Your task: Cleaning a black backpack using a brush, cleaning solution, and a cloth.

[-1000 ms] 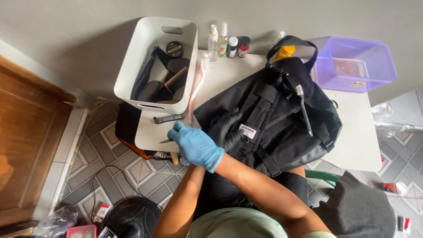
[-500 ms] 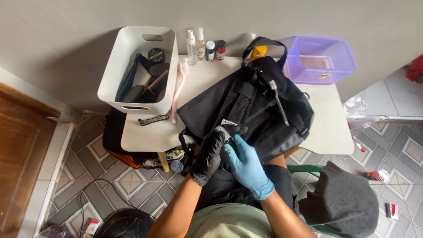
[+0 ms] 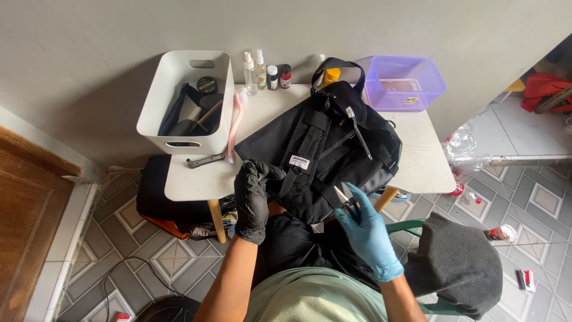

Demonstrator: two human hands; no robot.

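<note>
My left hand in black glove, fingers clamped on black backpack edge, my right hand raised beside it, pinching small scissors

White table bears backpack, bins, bottles.

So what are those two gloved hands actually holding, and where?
The left hand in the black glove pinches the lower edge of the backpack. The right hand in the blue glove holds small scissors by their handle end, blades pointing up.
</note>
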